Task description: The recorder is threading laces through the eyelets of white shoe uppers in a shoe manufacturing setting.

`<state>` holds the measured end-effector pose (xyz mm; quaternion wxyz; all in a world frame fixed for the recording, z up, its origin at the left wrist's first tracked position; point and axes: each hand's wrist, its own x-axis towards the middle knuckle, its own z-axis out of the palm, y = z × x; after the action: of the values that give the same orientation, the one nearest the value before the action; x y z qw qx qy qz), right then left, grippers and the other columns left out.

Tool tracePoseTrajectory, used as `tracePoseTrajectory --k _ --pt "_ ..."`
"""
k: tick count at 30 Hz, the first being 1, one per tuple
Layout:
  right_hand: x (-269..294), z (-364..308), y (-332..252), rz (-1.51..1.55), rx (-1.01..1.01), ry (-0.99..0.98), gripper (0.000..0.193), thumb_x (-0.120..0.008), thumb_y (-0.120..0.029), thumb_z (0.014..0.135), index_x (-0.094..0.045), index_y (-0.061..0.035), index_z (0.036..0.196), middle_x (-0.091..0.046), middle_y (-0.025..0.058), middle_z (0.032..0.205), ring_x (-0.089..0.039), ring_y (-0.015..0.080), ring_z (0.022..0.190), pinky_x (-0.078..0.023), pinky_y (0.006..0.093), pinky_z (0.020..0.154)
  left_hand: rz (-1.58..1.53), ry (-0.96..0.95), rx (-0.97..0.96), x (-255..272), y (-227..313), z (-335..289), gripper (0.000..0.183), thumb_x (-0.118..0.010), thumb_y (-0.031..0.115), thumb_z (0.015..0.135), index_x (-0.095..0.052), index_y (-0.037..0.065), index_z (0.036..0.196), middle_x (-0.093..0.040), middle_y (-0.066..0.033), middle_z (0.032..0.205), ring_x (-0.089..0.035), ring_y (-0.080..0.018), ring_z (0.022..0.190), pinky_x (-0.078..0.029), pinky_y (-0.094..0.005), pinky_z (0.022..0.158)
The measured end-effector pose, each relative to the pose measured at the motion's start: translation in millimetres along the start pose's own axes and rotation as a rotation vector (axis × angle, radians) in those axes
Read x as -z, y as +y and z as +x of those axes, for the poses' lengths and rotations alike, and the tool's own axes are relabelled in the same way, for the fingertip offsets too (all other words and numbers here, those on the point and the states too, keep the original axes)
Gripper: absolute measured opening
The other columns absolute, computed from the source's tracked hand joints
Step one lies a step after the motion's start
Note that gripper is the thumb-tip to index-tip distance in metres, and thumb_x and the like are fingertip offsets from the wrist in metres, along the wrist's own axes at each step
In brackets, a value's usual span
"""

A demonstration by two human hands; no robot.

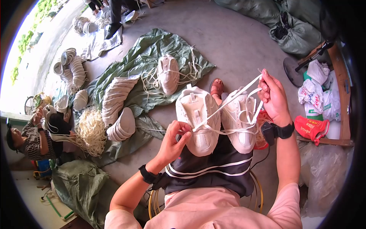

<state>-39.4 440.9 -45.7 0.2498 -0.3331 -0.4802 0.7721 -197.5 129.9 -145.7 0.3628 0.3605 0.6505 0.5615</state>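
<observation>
Two white shoe uppers rest side by side on my lap. The left shoe upper has a white shoelace threaded near its toe end; the right shoe upper carries criss-crossed lace. My left hand is at the left upper's side, thumb and fingers pinched on the lace by the lower eyelets. Raised to the right, my right hand grips the lace's other stretch, its tip sticking up above the fingers. From there the lace runs taut down to the left upper, and a loop hangs below the hand.
A green sheet on the floor bears a single upper, stacked uppers and a heap of laces. At far left a seated person handles an upper. Plastic bags and a red bag lie at right.
</observation>
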Motion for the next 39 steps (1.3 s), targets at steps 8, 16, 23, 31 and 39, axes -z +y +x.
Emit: tracePoseTrajectory --k 8,16,23,31,39 --pt "-13 -19 -4 -0.093 0.046 -0.212 0.027 -0.065 -0.027 0.100 -0.068 -0.0009 0.108 -0.042 -0.0095 0.066 -0.030 -0.0013 0.054 -0.025 0.0169 0.049 0.348 0.217 -0.192 -16 10 1 0.036 -0.065 -0.004 0.086 -0.060 0.005 0.120 -0.051 -0.0128 0.116 -0.056 -0.0229 0.096 -0.049 -0.0334 0.082" --pt "-21 -22 3 -0.115 0.056 -0.315 0.025 -0.063 -0.021 0.101 -0.067 0.0009 0.113 -0.044 -0.0086 0.067 -0.032 -0.0005 0.055 -0.026 0.0179 0.050 0.538 0.211 -0.373 -21 8 13 0.026 -0.073 0.000 0.081 -0.070 0.009 0.106 -0.052 -0.0142 0.121 -0.059 -0.0243 0.088 -0.051 -0.0366 0.078" --pt "-18 -21 4 -0.102 0.069 -0.300 0.026 -0.063 -0.020 0.101 -0.066 0.0015 0.115 -0.045 -0.0085 0.068 -0.032 -0.0007 0.055 -0.027 0.0179 0.050 0.549 0.245 -0.311 -27 12 22 0.025 -0.077 0.005 0.079 -0.072 0.011 0.103 -0.054 -0.0119 0.115 -0.058 -0.0234 0.082 -0.051 -0.0355 0.071" --pt "-17 -23 3 -0.093 0.063 -0.291 0.026 -0.062 -0.020 0.101 -0.066 0.0018 0.115 -0.045 -0.0081 0.067 -0.032 -0.0005 0.054 -0.027 0.0179 0.050 0.572 0.298 -0.298 -36 18 27 0.019 -0.076 0.004 0.079 -0.070 0.010 0.095 -0.055 -0.0120 0.111 -0.058 -0.0235 0.078 -0.050 -0.0353 0.068" --pt "-6 -23 3 -0.106 0.062 -0.257 0.025 -0.063 -0.020 0.101 -0.066 0.0016 0.113 -0.046 -0.0080 0.067 -0.033 -0.0006 0.055 -0.027 0.0174 0.050 0.293 0.314 -0.204 -40 16 27 0.006 -0.065 0.000 0.085 -0.060 0.001 0.087 -0.055 -0.0115 0.111 -0.059 -0.0170 0.083 -0.051 -0.0310 0.075"
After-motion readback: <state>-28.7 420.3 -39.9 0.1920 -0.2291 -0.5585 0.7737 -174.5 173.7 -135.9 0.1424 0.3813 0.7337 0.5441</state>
